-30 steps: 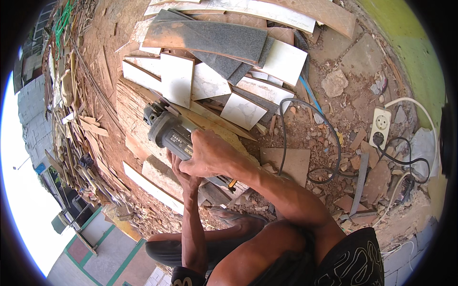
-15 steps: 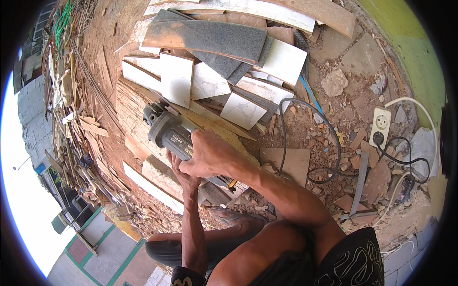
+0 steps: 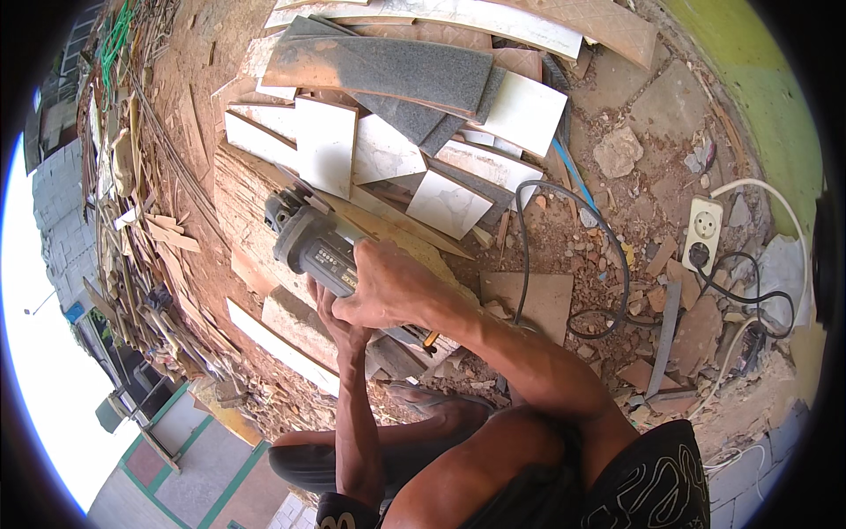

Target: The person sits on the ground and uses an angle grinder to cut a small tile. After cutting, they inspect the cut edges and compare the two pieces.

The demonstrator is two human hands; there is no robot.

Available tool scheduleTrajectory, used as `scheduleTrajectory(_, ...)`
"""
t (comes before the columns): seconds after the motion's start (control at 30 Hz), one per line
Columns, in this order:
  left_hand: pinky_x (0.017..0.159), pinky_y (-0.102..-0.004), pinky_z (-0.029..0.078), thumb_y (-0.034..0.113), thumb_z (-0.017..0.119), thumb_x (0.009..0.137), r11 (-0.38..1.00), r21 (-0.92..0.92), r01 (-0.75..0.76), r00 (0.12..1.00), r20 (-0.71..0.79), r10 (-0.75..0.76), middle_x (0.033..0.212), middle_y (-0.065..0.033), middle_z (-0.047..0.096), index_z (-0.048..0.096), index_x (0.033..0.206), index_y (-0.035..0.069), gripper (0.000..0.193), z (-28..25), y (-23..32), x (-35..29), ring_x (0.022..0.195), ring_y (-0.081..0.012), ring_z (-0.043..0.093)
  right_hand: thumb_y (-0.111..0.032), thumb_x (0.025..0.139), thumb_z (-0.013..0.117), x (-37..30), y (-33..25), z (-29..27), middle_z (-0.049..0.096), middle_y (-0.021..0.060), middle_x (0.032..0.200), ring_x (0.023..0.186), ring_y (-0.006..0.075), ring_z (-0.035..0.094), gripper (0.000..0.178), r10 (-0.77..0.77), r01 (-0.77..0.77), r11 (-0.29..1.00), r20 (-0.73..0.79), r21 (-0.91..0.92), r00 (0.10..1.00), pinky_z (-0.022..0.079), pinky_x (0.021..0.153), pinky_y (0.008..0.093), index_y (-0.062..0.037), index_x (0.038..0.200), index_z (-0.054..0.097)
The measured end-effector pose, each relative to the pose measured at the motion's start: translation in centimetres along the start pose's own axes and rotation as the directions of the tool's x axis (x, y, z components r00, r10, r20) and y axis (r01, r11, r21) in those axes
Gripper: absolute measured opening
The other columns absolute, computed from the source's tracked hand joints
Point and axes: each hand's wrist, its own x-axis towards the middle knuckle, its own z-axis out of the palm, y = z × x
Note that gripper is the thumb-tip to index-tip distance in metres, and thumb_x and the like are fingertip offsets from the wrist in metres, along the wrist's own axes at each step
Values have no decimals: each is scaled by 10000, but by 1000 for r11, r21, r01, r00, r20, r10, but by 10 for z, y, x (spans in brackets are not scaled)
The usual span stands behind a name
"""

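Observation:
A grey angle grinder (image 3: 310, 245) is held in both of my hands, its head toward the far left and its disc edge-on beside the white tiles. My right hand (image 3: 381, 284) is wrapped over the top of the grinder's body. From below, my left hand (image 3: 340, 319) closes around the same body, its fingers partly hidden. Under the grinder lies a yellowish, dusty board or slab (image 3: 401, 236). Just beyond the disc is a cut white tile (image 3: 326, 145), and another white marbled tile piece (image 3: 449, 204) lies to its right.
Dark grey tile strips (image 3: 388, 70) are stacked at the far side. A black cord (image 3: 627, 273) loops over rubble on the right, near a white socket block (image 3: 703, 225) with a plug in it. Scrap wood (image 3: 123, 291) is heaped on the left. My sandalled foot (image 3: 436, 406) is close below the grinder.

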Motion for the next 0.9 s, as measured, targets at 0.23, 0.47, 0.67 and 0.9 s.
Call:
scheduleTrajectory(0.23,1138,-548,310,399,734,780,1000,9,11,1000,-5,-11,1254,-137,630,676,1141,43,510,-1,10,3,1334,-417,447,-202,701,746,0,5,5,656,249,610,527,328,692,388,-72,74,997,-79,28,994,579,510,400,169,764,652)
scheduleTrajectory(0.47,1139,-537,311,390,736,770,1000,-9,1,1000,-4,-1,1247,-130,638,685,1131,41,505,-2,12,4,1328,-402,449,-228,710,757,-1,5,4,670,262,647,569,343,707,406,-45,46,999,-58,11,997,593,547,409,160,787,665)
scheduleTrajectory(0.67,1141,-534,313,388,744,758,1000,23,-6,1000,-2,6,1246,-126,639,689,1130,44,509,-2,8,3,1330,-391,450,-209,708,745,-2,4,2,665,254,630,546,330,697,388,-46,47,999,-32,20,998,585,525,405,162,772,652)
scheduleTrajectory(0.9,1130,-532,332,338,772,740,1000,3,21,1000,-11,-21,1239,-127,635,689,1103,47,473,0,11,4,1321,-395,461,-216,706,743,-4,3,1,669,244,634,538,325,694,391,-52,53,998,-48,23,997,586,518,404,157,775,651)
